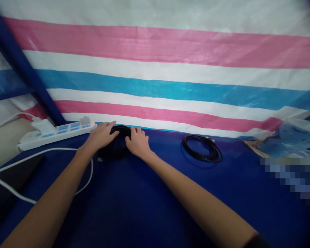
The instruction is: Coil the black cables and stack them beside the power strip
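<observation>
A coil of black cable [121, 128] lies on the blue tabletop close to the striped sheet, its lower part dark and hard to make out. On its left side is my left hand [101, 135], thumb and fingers around the coil's edge. My right hand [138, 142] grips the opposite side, fingers bent over the rim. Farther right, a second, thinner coil of black cable [202, 148] rests flat on the table, apart from both hands.
A white power strip [58, 132] with plugs in it stands at the left. White cords [51, 150] loop across the table by my left forearm, near a dark flat object [18, 179]. A blue post [26, 65] rises behind. Printed plastic packaging [294, 137] lies at right.
</observation>
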{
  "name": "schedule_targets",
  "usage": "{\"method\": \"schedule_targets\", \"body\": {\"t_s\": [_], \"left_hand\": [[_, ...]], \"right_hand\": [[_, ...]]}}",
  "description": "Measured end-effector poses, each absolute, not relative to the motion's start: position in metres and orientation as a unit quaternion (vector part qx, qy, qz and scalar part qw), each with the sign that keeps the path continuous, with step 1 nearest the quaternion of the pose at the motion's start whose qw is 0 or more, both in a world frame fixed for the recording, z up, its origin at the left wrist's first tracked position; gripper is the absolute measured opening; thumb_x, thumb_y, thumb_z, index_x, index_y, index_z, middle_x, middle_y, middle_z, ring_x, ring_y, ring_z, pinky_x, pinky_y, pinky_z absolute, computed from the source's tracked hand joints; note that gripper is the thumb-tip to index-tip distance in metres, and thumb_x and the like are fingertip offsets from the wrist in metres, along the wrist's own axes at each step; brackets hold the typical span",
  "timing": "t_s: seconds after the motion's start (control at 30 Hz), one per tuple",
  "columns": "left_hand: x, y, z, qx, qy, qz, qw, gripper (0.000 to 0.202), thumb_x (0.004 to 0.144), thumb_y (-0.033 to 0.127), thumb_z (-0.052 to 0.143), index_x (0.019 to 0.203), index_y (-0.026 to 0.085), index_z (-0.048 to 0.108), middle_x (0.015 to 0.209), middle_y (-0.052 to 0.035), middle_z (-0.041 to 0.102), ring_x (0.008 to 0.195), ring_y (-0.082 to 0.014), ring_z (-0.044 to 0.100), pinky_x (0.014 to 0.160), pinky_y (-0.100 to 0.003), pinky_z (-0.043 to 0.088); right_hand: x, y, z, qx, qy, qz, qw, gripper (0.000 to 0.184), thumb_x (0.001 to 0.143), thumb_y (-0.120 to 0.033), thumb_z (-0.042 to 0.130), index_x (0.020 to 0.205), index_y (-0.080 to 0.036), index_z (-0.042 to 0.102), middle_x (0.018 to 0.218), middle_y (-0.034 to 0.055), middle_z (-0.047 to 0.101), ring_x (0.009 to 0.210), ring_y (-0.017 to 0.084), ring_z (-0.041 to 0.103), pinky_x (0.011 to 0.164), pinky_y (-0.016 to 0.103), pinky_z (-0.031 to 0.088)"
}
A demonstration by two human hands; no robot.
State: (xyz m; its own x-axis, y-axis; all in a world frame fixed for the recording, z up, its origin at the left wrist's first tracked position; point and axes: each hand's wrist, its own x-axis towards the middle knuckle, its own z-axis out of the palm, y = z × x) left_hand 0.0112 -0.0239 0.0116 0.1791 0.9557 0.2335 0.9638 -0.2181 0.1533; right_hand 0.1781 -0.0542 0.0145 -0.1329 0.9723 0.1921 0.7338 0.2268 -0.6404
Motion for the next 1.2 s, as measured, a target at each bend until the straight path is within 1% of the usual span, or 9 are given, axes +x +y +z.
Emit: {"method": "schedule_targets", "body": {"t_s": [0.07, 0.2, 0.37, 0.5, 0.7, 0.83, 0.9, 1.07, 1.2], "left_hand": [[0.015, -0.024, 0.010, -0.768, -0.630, -0.119, 0.004, 0.058, 0.091, 0.050, 0.033, 0.140, 0.020, 0.039, 0.143, -0.0152, 0.042, 0.131, -0.0363, 0.037, 0.102, -0.062, 0.027], [0.026, -0.027, 0.003, -0.776, -0.623, -0.093, -0.021, 0.059, 0.092, 0.050, 0.023, 0.145, 0.024, 0.029, 0.154, -0.0091, 0.023, 0.141, -0.0340, 0.018, 0.105, -0.066, 0.019], [0.027, -0.032, 0.011, -0.771, -0.624, -0.126, -0.018, 0.057, 0.094, 0.047, 0.015, 0.145, 0.025, 0.029, 0.153, -0.0062, 0.026, 0.142, -0.0307, 0.016, 0.107, -0.065, 0.012], [0.030, -0.044, 0.017, -0.777, -0.611, -0.152, -0.017, 0.055, 0.094, 0.046, 0.018, 0.139, 0.024, 0.041, 0.149, -0.0065, 0.036, 0.140, -0.0293, 0.025, 0.109, -0.059, 0.017], [0.054, -0.074, 0.017, -0.780, -0.576, -0.243, 0.029, 0.047, 0.093, 0.040, 0.026, 0.125, 0.019, 0.054, 0.138, -0.0089, 0.050, 0.133, -0.0251, 0.036, 0.111, -0.045, 0.023], [0.099, -0.100, 0.023, -0.761, -0.546, -0.344, 0.065, 0.038, 0.094, 0.034, 0.028, 0.112, 0.017, 0.057, 0.120, -0.0119, 0.059, 0.119, -0.0247, 0.047, 0.106, -0.042, 0.031], [0.127, -0.113, 0.026, -0.781, -0.506, -0.360, 0.058, 0.031, 0.093, 0.031, 0.032, 0.102, 0.018, 0.059, 0.109, -0.0097, 0.063, 0.109, -0.0227, 0.053, 0.101, -0.039, 0.037], [0.178, -0.132, 0.029, -0.850, -0.396, -0.347, 0.025, 0.020, 0.090, 0.020, 0.041, 0.091, 0.021, 0.061, 0.093, -0.0027, 0.067, 0.093, -0.0160, 0.060, 0.090, -0.031, 0.046], [0.191, -0.142, 0.022, -0.829, -0.386, -0.402, 0.044, 0.021, 0.090, 0.016, 0.042, 0.106, 0.019, 0.056, 0.103, -0.0074, 0.066, 0.100, -0.0177, 0.060, 0.092, -0.035, 0.048]], "right_hand": [[0.180, -0.050, 0.011, -0.580, -0.739, 0.194, 0.284, 0.041, 0.091, -0.035, 0.054, 0.128, -0.017, 0.049, 0.132, 0.0114, 0.049, 0.117, 0.028, 0.050, 0.097, 0.052, 0.041], [0.186, -0.046, 0.004, -0.557, -0.759, 0.188, 0.279, 0.043, 0.092, -0.037, 0.052, 0.130, -0.018, 0.048, 0.132, 0.0117, 0.050, 0.116, 0.027, 0.052, 0.096, 0.052, 0.043], [0.230, -0.064, 0.018, -0.544, -0.768, 0.142, 0.308, 0.037, 0.093, -0.032, 0.052, 0.126, -0.017, 0.051, 0.130, 0.0107, 0.052, 0.115, 0.025, 0.053, 0.096, 0.050, 0.043], [0.317, -0.083, 0.036, -0.588, -0.741, 0.112, 0.304, 0.023, 0.091, -0.029, 0.056, 0.108, -0.014, 0.061, 0.114, 0.0079, 0.061, 0.103, 0.021, 0.059, 0.090, 0.044, 0.048], [0.469, -0.109, 0.031, -0.801, -0.528, 0.048, 0.277, 0.030, 0.092, -0.035, 0.053, 0.113, -0.015, 0.057, 0.113, 0.0088, 0.060, 0.099, 0.021, 0.059, 0.086, 0.043, 0.049], [0.512, -0.122, 0.014, -0.845, -0.481, 0.112, 0.206, 0.028, 0.090, -0.039, 0.055, 0.103, -0.014, 0.061, 0.102, 0.0068, 0.063, 0.090, 0.018, 0.062, 0.081, 0.039, 0.051], [0.518, -0.125, 0.008, -0.837, -0.489, 0.143, 0.201, 0.027, 0.091, -0.038, 0.055, 0.102, -0.014, 0.062, 0.100, 0.0062, 0.064, 0.087, 0.017, 0.062, 0.078, 0.037, 0.052], [0.520, -0.132, 0.012, -0.794, -0.497, 0.179, 0.302, 0.023, 0.091, -0.034, 0.056, 0.099, -0.013, 0.062, 0.097, 0.0048, 0.064, 0.081, 0.015, 0.062, 0.072, 0.033, 0.053], [0.498, -0.148, 0.032, -0.694, -0.512, 0.186, 0.471, 0.027, 0.095, -0.038, 0.046, 0.098, -0.014, 0.059, 0.083, 0.0021, 0.061, 0.070, 0.012, 0.059, 0.066, 0.030, 0.051]]}}
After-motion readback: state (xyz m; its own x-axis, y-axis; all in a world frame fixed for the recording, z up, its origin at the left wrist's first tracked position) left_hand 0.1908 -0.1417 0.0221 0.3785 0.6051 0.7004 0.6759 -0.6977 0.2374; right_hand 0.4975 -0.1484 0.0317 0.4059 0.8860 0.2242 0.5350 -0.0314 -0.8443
